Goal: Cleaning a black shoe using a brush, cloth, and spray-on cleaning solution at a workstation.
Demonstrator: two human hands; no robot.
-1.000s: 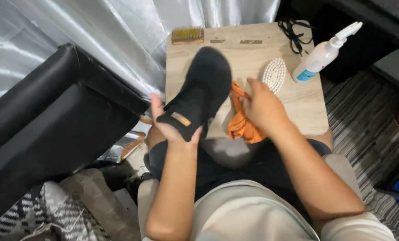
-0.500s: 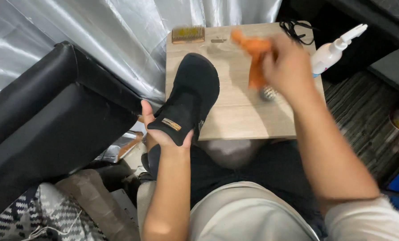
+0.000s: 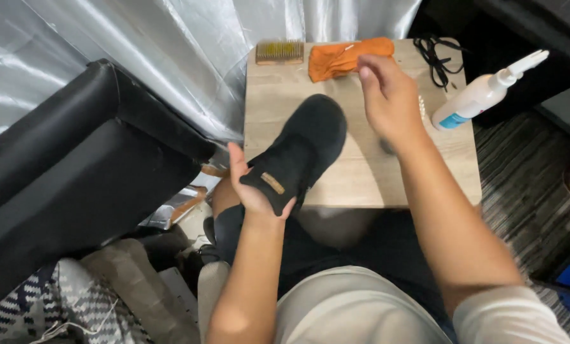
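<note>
Presently on the desk: one shoe held, one cloth just beside a free hand

Item 1. Left hand (image 3: 254, 191): I log it as grasping the heel end of the black shoe (image 3: 301, 153), thumb on one side, fingers wrapped under. The shoe lies with its toe resting on the desk (image 3: 361, 181) and its heel hanging past the near edge, over my lap.

Item 2. Right hand (image 3: 387, 95): released, fingers loosely curled, holding nothing. It hovers above the far half of the desk, fingertips just beside the orange cloth (image 3: 349, 57).

Item 3. Orange cloth: crumpled at the far edge of the desk, apart from the shoe.

Item 4. Wire brush (image 3: 279, 52): wooden back, at the far left corner, near the cloth.

Item 5. Spray bottle (image 3: 482, 95): white, blue band, lying tilted at the right edge of the desk. A pale brush is mostly hidden behind my right wrist, so I cannot say more of it.

Item 6. Black cord (image 3: 439, 54): coiled at the far right corner.

Risk note, my judgement: the shoe is carried largely by the left hand, so a slackened grip could let the heel drop off the edge. The bottle sits so near the right edge that a sweep of my right forearm might knock it to the floor.
</note>
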